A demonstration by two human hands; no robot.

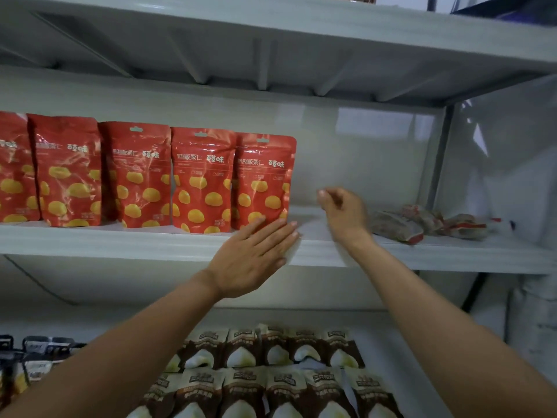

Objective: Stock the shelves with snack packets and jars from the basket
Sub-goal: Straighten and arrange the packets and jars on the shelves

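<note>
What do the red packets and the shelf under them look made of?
Red packets: glossy plastic film, perhaps foil-laminated; creases and glare streaks show it. Shelf: probably painted sheet metal, pale grey, smooth, with a folded front edge.

Red packet point(13, 167) cropped (left edge).
</note>
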